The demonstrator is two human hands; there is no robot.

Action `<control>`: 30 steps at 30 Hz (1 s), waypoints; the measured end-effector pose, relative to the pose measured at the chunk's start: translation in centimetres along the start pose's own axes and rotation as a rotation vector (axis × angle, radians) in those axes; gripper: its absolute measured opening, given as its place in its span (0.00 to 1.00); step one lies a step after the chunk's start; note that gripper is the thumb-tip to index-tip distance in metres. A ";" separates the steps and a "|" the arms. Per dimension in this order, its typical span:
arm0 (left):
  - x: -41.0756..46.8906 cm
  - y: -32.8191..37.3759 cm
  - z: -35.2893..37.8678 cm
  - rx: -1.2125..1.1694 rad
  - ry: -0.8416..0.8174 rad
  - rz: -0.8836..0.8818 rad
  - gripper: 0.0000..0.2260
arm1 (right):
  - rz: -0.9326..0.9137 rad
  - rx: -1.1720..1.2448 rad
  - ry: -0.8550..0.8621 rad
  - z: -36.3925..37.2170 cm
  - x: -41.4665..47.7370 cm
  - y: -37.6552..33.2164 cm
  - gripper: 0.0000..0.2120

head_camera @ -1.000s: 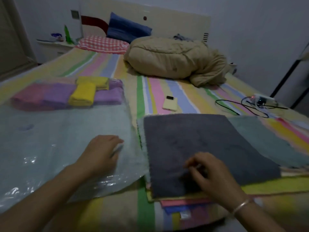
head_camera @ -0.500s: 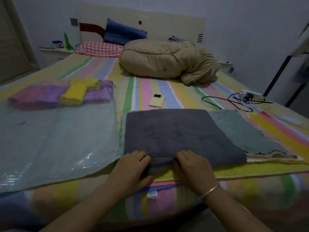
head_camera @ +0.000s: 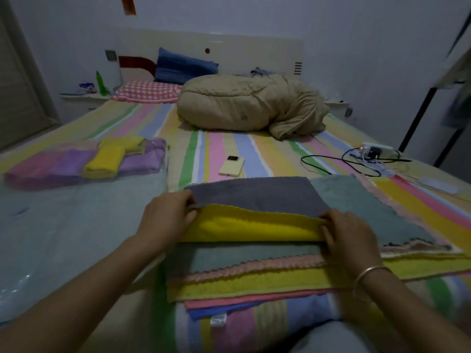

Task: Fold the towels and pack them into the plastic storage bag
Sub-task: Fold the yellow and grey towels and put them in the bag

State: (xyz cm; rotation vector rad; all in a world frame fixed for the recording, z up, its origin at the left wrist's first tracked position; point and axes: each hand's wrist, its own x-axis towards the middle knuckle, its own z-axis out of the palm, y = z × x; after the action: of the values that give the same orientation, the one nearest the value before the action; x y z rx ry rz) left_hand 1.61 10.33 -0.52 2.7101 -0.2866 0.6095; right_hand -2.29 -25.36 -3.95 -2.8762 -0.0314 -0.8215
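Observation:
A towel, grey (head_camera: 254,194) on top and yellow underneath, lies on a stack of flat towels (head_camera: 249,273) at the bed's near edge. Its near edge is lifted and turned over away from me, showing the yellow side (head_camera: 249,226). My left hand (head_camera: 168,215) pinches the left corner of that edge and my right hand (head_camera: 349,233) pinches the right corner. The clear plastic storage bag (head_camera: 63,230) lies flat to the left. Folded purple, pink and yellow towels (head_camera: 102,159) sit at its far end.
A yellow phone (head_camera: 231,166) lies on the striped bedsheet (head_camera: 254,149) beyond the towels. A beige bundled quilt (head_camera: 249,103) and pillows fill the head of the bed. A power strip with cables (head_camera: 369,154) lies at the right. A teal towel (head_camera: 362,205) spreads right of the stack.
Both hands moved to the grey towel's near edge, took hold of its corners and folded that edge up and away from me, exposing the yellow underside. The left hand left the plastic bag.

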 end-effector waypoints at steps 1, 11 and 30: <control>0.8 -0.4 0.4 -0.052 -0.026 -0.062 0.06 | 0.040 0.019 -0.022 -0.1 0.7 0.7 0.07; 7.3 -4.8 6.1 -0.361 -0.072 -0.417 0.08 | 0.119 0.076 -0.031 4.5 12.5 1.8 0.08; 11.2 -4.3 9.8 0.024 -0.017 -0.042 0.16 | 0.363 -0.040 -0.042 7.4 13.1 0.0 0.22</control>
State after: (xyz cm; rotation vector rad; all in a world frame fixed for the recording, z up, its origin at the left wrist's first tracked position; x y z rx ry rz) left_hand 16.33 9.26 -5.06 2.7385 -0.2280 0.5817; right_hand 12.72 -24.52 -3.26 -2.8077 0.4911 -0.6954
